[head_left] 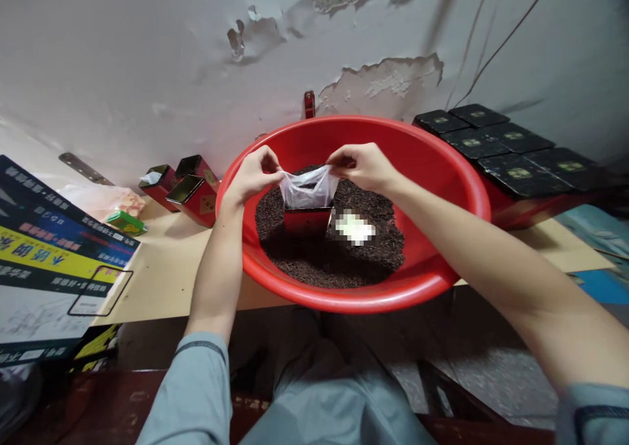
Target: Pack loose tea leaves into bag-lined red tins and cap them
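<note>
My left hand and my right hand each pinch one side of the mouth of a clear plastic bag, which is stretched apart between them. The bag's lower part sits inside a red square tin with a dark rim. That tin stands upright on loose dark brown tea leaves in a large red plastic basin. Just right of the tin, a pale item lies on the leaves, blurred out by pixelation.
Several lidded tins are grouped right of the basin. Open tins stand to its left, near a small green box. A large printed carton is at the far left. A peeling wall rises behind the tan tabletop.
</note>
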Motion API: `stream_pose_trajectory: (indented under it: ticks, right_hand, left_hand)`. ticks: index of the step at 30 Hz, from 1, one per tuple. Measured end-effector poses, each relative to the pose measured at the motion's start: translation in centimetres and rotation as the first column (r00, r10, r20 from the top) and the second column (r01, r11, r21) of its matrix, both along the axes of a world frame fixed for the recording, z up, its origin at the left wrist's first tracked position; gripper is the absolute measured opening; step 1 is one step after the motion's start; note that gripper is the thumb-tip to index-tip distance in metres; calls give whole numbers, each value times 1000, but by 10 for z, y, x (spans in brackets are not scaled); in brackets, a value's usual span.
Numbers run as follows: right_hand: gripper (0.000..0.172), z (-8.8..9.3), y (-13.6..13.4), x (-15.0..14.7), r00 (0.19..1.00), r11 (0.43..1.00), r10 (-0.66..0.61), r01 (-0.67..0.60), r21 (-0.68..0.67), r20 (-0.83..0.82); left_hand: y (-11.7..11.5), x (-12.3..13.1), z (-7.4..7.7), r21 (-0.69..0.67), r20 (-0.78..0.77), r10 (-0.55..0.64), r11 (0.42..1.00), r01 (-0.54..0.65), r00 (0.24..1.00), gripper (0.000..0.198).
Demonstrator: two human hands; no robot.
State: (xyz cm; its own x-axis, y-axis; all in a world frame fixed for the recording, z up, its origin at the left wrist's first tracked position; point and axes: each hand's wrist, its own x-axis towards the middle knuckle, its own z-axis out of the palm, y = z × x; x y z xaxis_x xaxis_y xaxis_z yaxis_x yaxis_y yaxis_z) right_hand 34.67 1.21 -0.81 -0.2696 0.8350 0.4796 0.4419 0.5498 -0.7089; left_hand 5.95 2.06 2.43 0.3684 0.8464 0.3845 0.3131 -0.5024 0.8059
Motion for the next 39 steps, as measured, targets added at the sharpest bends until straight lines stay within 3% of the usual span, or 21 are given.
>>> stream_pose_trajectory:
  ticks: [4, 9, 12, 15, 17, 20, 23, 26, 30, 32, 35, 37, 39]
  right_hand:
    - [45, -5, -8, -39, 1000, 1000, 11, -11, -6, -10]
    - [26, -4, -12, -58, 986, 1000, 7, -2, -30, 165]
    - [22, 0, -11, -57, 987, 999, -26, 33, -40, 161]
    - [21, 0, -10, -53, 987, 998, -52, 48, 27, 150]
    - [21, -1, -8, -52, 989, 997, -22, 10, 77, 148]
    - [22, -5, -8, -54, 989, 989, 61, -78, 123, 137]
    - [23, -8, -9, -57, 992, 986, 63, -79, 145, 109]
    - [20, -7, -10, -55, 996, 987, 57, -67, 145, 73]
    - [16, 1, -8, -39, 996, 994, 86, -88, 64, 32]
    - [22, 5, -6, -26, 997, 997, 70, -70, -8, -34]
    - [45, 10, -2, -9, 990, 983, 43, -66, -171, -134]
    - [54, 10, -2, -7, 988, 943, 100, -131, -307, -116]
    - [49, 7, -5, -12, 985, 908, 170, -167, -385, -27]
  left_hand:
    - [-1, 27, -10, 98, -47, -81, 992, 85, 996, 27]
    - [-2, 47, -19, 233, -50, -30, 972, 41, 998, 29]
    - [-3, 50, -18, 309, -66, 8, 951, 13, 998, 33]
    - [0, 45, -17, 295, -52, 1, 955, 14, 999, 35]
    - [5, 40, -19, 236, -75, -73, 968, 89, 994, 57]
    - [13, 36, -29, 89, -230, -192, 972, 217, 954, 111]
    - [15, 42, -41, -22, -360, -144, 989, 146, 922, 128]
    - [11, 52, -48, 32, -344, -69, 996, 85, 937, 109]
    - [3, 61, -49, 108, -241, -134, 981, 163, 961, 70]
    - [0, 61, -48, 126, -244, -132, 978, 166, 961, 54]
    - [-1, 61, -45, 162, -323, -113, 972, 172, 940, 26]
    - [-1, 61, -43, 168, -365, -106, 970, 177, 925, 14]
    - [-1, 62, -41, 151, -372, -81, 978, 147, 925, 13]
